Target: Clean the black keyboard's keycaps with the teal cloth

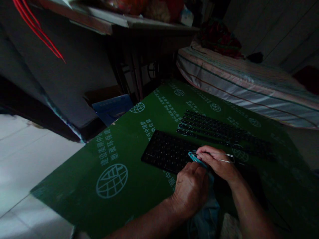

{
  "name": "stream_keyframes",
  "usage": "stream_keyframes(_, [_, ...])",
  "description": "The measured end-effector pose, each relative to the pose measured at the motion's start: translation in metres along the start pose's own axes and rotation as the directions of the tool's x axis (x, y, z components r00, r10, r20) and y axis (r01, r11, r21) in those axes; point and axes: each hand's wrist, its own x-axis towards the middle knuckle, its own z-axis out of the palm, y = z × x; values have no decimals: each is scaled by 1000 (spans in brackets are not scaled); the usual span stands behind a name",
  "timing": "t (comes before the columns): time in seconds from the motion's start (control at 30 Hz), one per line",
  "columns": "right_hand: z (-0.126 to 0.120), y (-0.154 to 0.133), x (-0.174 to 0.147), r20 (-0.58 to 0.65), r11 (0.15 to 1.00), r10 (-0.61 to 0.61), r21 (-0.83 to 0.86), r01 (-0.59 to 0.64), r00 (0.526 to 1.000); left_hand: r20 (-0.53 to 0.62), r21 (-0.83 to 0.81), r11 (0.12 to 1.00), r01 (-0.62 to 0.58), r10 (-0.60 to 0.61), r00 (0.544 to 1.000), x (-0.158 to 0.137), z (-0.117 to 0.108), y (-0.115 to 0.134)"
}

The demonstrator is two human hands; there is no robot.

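Note:
A black keyboard (pixel 171 151) with its keycaps off lies at a slant on the green board. Over its middle, my left hand (pixel 191 186) is closed around a blue cloth (pixel 209 212) that hangs down toward me. My right hand (pixel 214 161) pinches a pair of metal tweezers (pixel 225 154), their two arms sticking out to the right. A fold of the cloth sits at the tweezers' tips, which I cannot make out. Beyond the keyboard, black keycaps (pixel 211 124) lie in several rows. Both hands hide part of the keyboard's right half.
The green board (pixel 74 186) bears white globe prints and lettering. A wooden table (pixel 154 26) with things on it stands at the back. To the right is a bed (pixel 244 86) with a striped cover. A blue box (pixel 113 108) sits below the board's left edge; red strings (pixel 40 28) hang upper left.

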Motion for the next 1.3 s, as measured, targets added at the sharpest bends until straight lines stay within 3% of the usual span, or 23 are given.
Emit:
stream_keyframes(0.3, [4, -6, 9, 3, 1000, 24, -2, -24, 1000, -27, 53, 999, 7, -6, 1000, 0, -3, 0])
stream_keyframes(0.57, [4, -4, 11, 39, 1000, 25, -6, -25, 999, 47, 92, 995, 49, -54, 997, -1, -5, 1])
stream_keyframes(1.3, [12, -15, 21, 64, 1000, 10, -22, -9, 998, 74, 190, 976, 109, -125, 989, 2, -11, 1])
